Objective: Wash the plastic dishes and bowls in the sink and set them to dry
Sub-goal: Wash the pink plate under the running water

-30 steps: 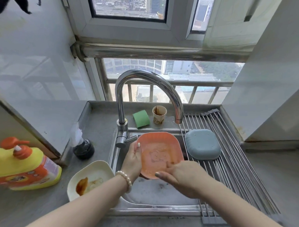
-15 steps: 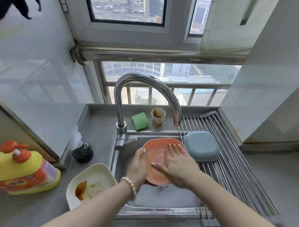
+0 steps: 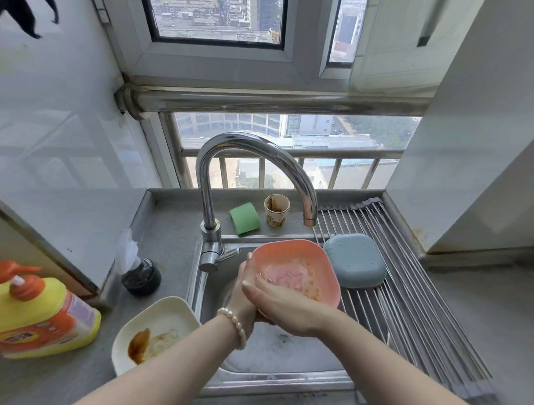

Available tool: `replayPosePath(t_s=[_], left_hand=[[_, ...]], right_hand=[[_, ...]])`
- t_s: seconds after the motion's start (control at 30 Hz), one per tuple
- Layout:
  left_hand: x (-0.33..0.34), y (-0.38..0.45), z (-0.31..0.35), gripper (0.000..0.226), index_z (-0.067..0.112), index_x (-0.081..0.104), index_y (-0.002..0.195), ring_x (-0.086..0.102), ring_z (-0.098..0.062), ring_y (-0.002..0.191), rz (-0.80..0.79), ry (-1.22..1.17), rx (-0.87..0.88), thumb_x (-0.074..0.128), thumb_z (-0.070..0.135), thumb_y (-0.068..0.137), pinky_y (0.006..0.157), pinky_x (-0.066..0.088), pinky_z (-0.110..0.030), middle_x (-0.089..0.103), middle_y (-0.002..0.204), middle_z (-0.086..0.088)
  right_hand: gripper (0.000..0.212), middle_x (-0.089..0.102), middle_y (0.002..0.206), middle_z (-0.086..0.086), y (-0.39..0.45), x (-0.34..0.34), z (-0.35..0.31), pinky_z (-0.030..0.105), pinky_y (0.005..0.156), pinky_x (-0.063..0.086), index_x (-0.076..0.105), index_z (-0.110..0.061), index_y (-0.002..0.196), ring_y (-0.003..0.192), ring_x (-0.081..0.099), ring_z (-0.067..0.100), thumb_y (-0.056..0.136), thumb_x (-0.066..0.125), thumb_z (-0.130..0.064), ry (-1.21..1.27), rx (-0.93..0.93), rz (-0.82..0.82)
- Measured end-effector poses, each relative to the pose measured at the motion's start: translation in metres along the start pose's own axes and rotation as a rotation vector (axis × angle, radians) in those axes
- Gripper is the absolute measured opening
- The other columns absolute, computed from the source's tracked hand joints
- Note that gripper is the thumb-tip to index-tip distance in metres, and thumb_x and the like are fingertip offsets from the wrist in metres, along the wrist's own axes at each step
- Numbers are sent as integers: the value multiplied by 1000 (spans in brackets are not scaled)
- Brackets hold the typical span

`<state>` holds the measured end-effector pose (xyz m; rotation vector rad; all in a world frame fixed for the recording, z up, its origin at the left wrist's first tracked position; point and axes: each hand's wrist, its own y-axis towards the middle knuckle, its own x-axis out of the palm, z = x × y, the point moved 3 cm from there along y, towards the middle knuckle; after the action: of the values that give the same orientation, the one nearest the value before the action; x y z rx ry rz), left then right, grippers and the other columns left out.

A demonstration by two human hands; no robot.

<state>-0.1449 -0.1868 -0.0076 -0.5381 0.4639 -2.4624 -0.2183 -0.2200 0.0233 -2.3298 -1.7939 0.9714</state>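
Both hands are brought together over the sink basin (image 3: pixel 284 351). An orange plastic dish (image 3: pixel 296 271) is gripped at its left rim by the left hand (image 3: pixel 244 298), whose fingers are curled round the edge, with a pearl bracelet (image 3: pixel 234 326) worn at the wrist. The right hand (image 3: pixel 282 305) is laid across the dish's near edge, its fingertips (image 3: pixel 259 276) pressed flat against the wet inner face; whether its thumb is hooked under the rim cannot be told. The dish is held tilted toward the camera, above the basin and just below the spout of the chrome gooseneck faucet (image 3: pixel 251 160), and brown specks are seen on its inner surface. Just beside it on the right, a blue-grey dish (image 3: pixel 355 264) is set upside down on the roll-up drying rack (image 3: pixel 417 303) that is laid over the sink's right side. A white dish (image 3: pixel 161 326) smeared with brown sauce is left on the grey counter to the left of the sink. Behind the basin, a green sponge (image 3: pixel 245 218) and a stained paper cup (image 3: pixel 276 210) are stood on the ledge. A yellow detergent pump bottle (image 3: pixel 35 310) is lying at the far left, with a dark round holder (image 3: pixel 141 276) nearby.
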Motion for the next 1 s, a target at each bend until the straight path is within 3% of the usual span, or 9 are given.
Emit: replayPosePath(t_s=[0.1,0.27,0.33,0.4,0.47,0.57,0.67,0.8,1.0], left_hand=[[-7,9,5,28,16,56,109,60,-17,88,119,68,63,34,32,104,69,49,-22,61,94,-2],[-23,13,17,29,20,51,120,58,-14,87,177,349,135,29,29,105,76,48,-30,59,102,-1],[-28,12,23,31,19,53,123,58,-17,90,184,416,156,30,28,105,78,48,-30,61,104,-3],[-32,15,28,27,22,55,115,59,-14,77,155,451,133,31,28,105,63,52,-26,62,94,0],[-34,14,35,25,27,57,102,61,-13,65,86,459,63,33,32,104,57,54,-26,61,85,0],[-33,14,38,17,29,61,103,67,-27,76,19,402,-36,44,25,101,67,58,-43,66,96,-9],[-29,5,29,29,23,59,115,67,-29,78,17,175,-85,56,6,91,60,58,-36,67,100,-14],[-10,-17,-4,31,11,57,114,69,-32,85,90,-164,-85,60,-3,86,58,57,-33,67,104,-20],[-12,-13,0,17,20,52,115,66,-33,92,215,-99,-50,40,23,102,71,57,-49,65,102,-11]], right_hand=[[64,56,133,7,-11,-1,-1,40,99,44,29,-19,146,114,57,25,96,34,-59,-284,-78,9],[41,57,135,-6,-30,1,22,38,101,42,53,-26,134,122,54,22,94,57,-29,-544,-199,120],[28,70,114,-6,-34,-8,35,37,87,54,69,-26,113,101,67,22,87,61,-21,-623,-296,276],[9,74,86,-6,-36,-17,54,36,74,58,73,-22,84,77,70,19,80,66,-20,-783,-461,411],[3,73,85,-6,-37,-21,66,36,89,54,72,-18,78,86,70,15,79,72,-21,-983,-568,520],[19,74,93,4,-38,-19,69,47,94,50,75,-9,85,101,68,24,68,82,-12,-1131,-548,685],[23,69,70,6,-30,-7,65,40,86,55,68,-10,64,78,70,26,54,78,8,-1074,-511,807],[29,55,48,-1,-21,16,44,24,42,42,60,-15,55,44,53,18,41,70,9,-834,-488,921],[13,68,64,-8,-23,23,48,24,47,48,71,-18,70,55,63,9,83,68,-16,-584,-677,900]])
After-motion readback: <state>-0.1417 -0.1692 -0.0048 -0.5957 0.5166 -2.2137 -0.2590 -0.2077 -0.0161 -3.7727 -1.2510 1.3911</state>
